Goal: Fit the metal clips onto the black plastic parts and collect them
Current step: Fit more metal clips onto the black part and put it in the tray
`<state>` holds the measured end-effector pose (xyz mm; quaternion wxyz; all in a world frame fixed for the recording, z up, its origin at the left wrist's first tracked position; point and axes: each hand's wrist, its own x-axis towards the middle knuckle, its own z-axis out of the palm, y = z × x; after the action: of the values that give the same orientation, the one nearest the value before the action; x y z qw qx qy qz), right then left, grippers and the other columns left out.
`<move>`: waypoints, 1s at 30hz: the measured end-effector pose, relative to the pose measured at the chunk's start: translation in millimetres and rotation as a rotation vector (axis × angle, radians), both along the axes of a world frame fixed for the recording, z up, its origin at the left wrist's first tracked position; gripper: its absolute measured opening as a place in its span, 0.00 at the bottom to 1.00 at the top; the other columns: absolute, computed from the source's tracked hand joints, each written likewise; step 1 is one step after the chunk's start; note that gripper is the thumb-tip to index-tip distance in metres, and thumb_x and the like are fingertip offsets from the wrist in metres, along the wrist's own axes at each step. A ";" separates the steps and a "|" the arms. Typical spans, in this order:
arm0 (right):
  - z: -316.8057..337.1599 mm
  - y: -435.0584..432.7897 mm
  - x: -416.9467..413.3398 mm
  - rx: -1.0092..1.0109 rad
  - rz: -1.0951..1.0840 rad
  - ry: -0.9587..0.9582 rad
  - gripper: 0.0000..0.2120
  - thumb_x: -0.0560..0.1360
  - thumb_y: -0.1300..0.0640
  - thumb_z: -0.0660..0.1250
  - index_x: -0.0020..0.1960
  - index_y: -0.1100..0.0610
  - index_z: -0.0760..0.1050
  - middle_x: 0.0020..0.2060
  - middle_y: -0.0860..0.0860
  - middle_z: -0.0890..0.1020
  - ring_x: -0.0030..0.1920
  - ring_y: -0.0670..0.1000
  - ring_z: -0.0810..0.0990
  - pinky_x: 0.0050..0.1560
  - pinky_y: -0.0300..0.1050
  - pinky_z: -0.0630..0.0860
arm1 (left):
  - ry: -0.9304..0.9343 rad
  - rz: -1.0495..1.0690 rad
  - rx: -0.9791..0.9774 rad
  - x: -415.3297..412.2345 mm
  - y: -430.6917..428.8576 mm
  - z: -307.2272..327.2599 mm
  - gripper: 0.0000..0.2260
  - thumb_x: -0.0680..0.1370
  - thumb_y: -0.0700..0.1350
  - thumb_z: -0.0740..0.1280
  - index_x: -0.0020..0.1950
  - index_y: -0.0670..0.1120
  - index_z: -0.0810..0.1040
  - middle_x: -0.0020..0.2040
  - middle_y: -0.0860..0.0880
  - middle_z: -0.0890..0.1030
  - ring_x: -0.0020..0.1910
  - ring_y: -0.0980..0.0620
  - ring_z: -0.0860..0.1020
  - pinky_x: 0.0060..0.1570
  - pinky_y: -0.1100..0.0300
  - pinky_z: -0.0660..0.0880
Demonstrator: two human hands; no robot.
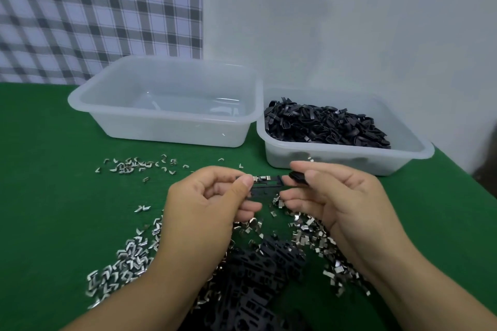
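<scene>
head | left hand (pixel 212 196) pinches black plastic part (pixel 266 187) | right hand (pixel 336 196) pinches opposite end

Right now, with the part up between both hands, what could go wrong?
1. The clip on top of the part may not be fully seated; it could pop off into the loose clips below.
2. The left hand and right hand pinch only the ends of the part, so pressing might twist or drop it.
</scene>
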<state>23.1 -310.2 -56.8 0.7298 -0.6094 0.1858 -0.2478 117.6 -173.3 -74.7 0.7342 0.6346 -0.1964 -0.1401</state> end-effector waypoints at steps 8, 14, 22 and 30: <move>1.3 -1.2 -2.3 -0.209 -0.031 0.057 0.09 0.70 0.66 0.70 0.44 0.55 0.83 0.39 0.53 0.86 0.40 0.49 0.84 0.41 0.37 0.79 | -0.018 -0.015 0.003 -0.7 1.6 0.0 0.03 0.73 0.39 0.70 0.40 0.45 0.82 0.31 0.46 0.83 0.30 0.51 0.83 0.29 0.67 0.77; 0.2 0.9 -3.1 -0.193 -0.025 0.036 0.07 0.68 0.68 0.71 0.41 0.58 0.83 0.34 0.55 0.84 0.37 0.51 0.84 0.38 0.38 0.79 | -0.027 -0.026 -0.002 -1.4 1.9 0.1 0.04 0.73 0.39 0.70 0.40 0.46 0.82 0.32 0.46 0.83 0.30 0.51 0.83 0.29 0.67 0.77; 0.6 0.2 -2.8 -0.208 -0.035 0.077 0.04 0.66 0.62 0.74 0.40 0.56 0.82 0.34 0.55 0.84 0.32 0.46 0.80 0.33 0.36 0.76 | -0.037 -0.040 -0.005 -1.9 1.8 1.1 0.05 0.72 0.38 0.70 0.39 0.46 0.82 0.31 0.44 0.83 0.30 0.51 0.83 0.29 0.67 0.77; -0.7 -0.3 -1.4 -0.184 -0.022 0.083 0.03 0.68 0.63 0.72 0.41 0.57 0.83 0.33 0.57 0.84 0.32 0.51 0.79 0.35 0.41 0.77 | -0.058 -0.067 -0.047 -2.8 1.4 2.2 0.06 0.72 0.36 0.70 0.39 0.46 0.83 0.31 0.46 0.83 0.29 0.52 0.83 0.30 0.67 0.77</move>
<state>21.8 -310.6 -57.4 0.6598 -0.6815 0.1989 -0.2464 114.8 -171.9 -72.5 0.7378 0.6141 -0.2420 -0.1415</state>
